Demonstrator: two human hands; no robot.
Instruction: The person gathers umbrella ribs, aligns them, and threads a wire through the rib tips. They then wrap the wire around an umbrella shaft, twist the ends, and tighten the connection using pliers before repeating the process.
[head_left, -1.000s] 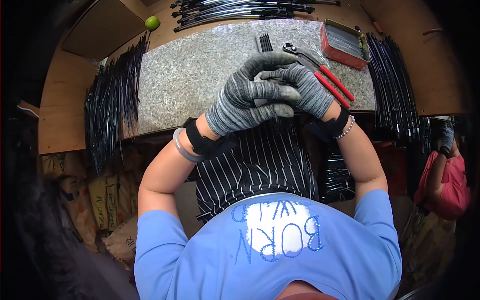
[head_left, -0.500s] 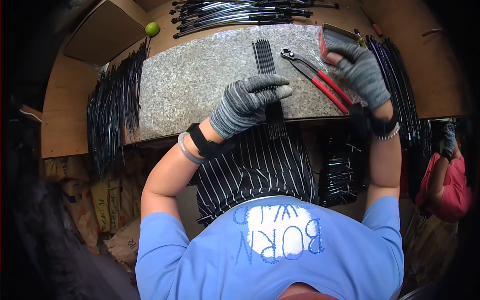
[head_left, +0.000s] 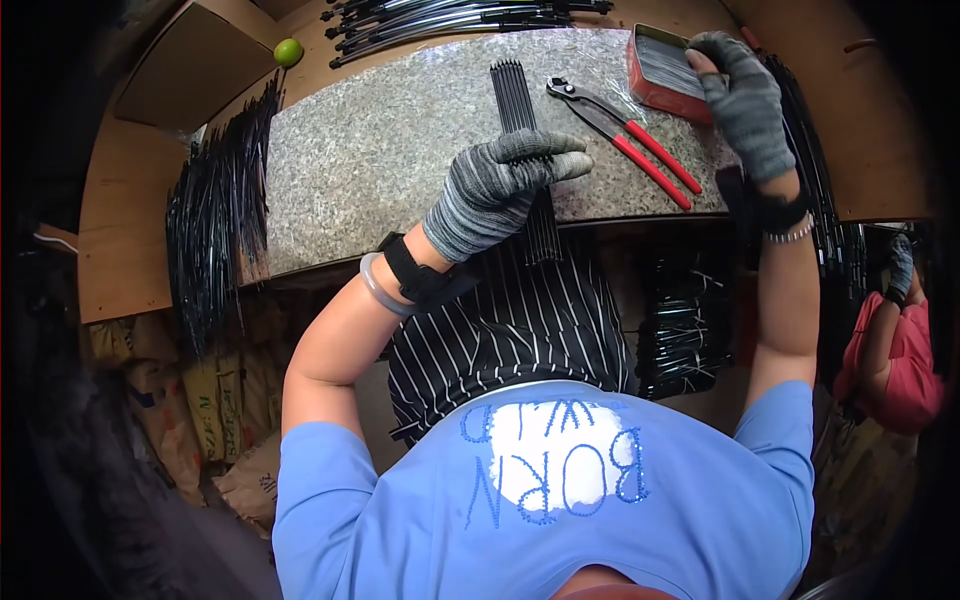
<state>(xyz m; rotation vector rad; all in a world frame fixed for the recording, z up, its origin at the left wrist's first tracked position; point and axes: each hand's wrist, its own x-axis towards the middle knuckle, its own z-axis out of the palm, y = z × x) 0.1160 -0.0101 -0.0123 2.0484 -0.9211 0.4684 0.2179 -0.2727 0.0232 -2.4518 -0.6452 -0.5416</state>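
My left hand point(head_left: 490, 190), in a grey knitted glove, is closed around a flat bundle of thin black rods point(head_left: 514, 100). Their pointed ends extend over the granite slab, and the lower ends hang past its front edge. At the slab's far right, my gloved right hand point(head_left: 748, 105) is beside a red tin point(head_left: 668, 95) filled with thin silvery pieces. Its thumb and fingers are curled together; whatever they hold, if anything, is too small to make out. Between my hands lie pincers point(head_left: 628, 140) with red handles, jaws pointing away from me.
Black rods are heaped at the slab's left point(head_left: 225, 190) and right point(head_left: 805, 150). Longer dark and silvery rods point(head_left: 450, 25) lie at the back, near a green ball-like object point(head_left: 288, 52) and a cardboard box point(head_left: 195, 75). Another person point(head_left: 890, 350) is at the right.
My right hand has moved from over the red tin to its right side, uncovering the silvery pieces. The left hand keeps hold of the black rods. The whole view has shifted slightly.
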